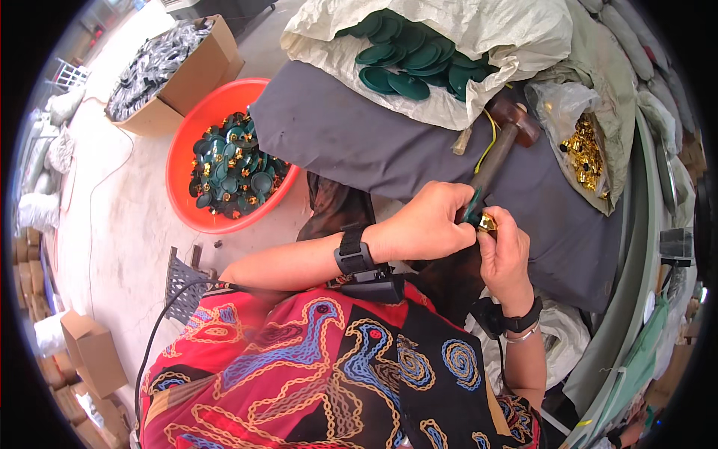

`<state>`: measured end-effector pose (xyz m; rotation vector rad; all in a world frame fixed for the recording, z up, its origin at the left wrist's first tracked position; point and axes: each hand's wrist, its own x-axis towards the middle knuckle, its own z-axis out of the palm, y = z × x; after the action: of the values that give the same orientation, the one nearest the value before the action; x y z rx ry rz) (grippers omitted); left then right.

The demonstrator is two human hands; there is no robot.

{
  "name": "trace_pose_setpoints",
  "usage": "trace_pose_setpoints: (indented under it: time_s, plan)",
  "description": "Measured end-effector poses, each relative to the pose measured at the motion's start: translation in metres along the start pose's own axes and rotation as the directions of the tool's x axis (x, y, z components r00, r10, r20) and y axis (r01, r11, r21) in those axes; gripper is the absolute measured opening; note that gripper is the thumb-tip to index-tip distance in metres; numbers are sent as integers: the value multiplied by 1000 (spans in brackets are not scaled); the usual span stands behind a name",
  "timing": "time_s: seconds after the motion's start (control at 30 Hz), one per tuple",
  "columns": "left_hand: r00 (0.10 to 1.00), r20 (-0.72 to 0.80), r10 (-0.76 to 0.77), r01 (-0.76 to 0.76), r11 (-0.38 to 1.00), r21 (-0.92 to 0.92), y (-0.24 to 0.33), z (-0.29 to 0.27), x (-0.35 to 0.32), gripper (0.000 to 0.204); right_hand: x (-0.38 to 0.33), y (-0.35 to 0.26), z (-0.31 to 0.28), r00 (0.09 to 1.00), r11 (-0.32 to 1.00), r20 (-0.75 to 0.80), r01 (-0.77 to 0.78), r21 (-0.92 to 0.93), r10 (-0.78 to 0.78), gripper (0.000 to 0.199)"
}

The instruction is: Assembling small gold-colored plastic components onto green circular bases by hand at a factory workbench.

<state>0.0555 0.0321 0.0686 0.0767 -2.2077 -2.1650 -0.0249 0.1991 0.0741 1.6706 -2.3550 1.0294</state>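
My left hand (426, 223) is closed on a dark green plastic disc (473, 208), of which only the edge shows past my fingers. Between the fingertips of my right hand (506, 251) is a small shiny gold cap (487, 222), right up against the disc; whether the two are joined I cannot tell. Just beyond my hands lies a mallet (517, 123) with a brown head, its handle running down toward my fingers. Many green discs (407, 60) lie in an opened white woven sack (523, 30) at the far side. A bag at the right holds gold caps (583, 157).
On the floor at the left stands a red-orange basin (179, 176) of green discs with gold pieces. A cardboard box (198, 75) of dark plastic parts is behind it. Grey cloth (336, 120) covers the work surface. More cartons (93, 352) stand at the lower left.
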Motion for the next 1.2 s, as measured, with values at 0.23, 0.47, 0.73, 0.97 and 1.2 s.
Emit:
trace_pose_setpoints:
  time_s: [0.23,0.47,0.73,0.97,1.2]
  plan:
    - [947,-66,314,-287,922,261,-3,5,4,18,4,4,2,999,999,40,15,-33,-14,26]
    - [807,103,582,-520,617,591,-7,8,-1,26,5,-2,-6,780,453,422,-617,643,463,21]
    - [926,-169,337,-264,900,347,-16,-35,-7,8,35,13,-12,728,394,583,-686,612,361,32]
    - [684,-729,28,84,989,118,-13,-221,-77,21,19,201,-92,790,768,-297,-603,-215,536,29]
    - [548,-725,416,559,463,688,-50,-268,-60,41,-6,304,-130,809,466,-357,-569,-678,467,32]
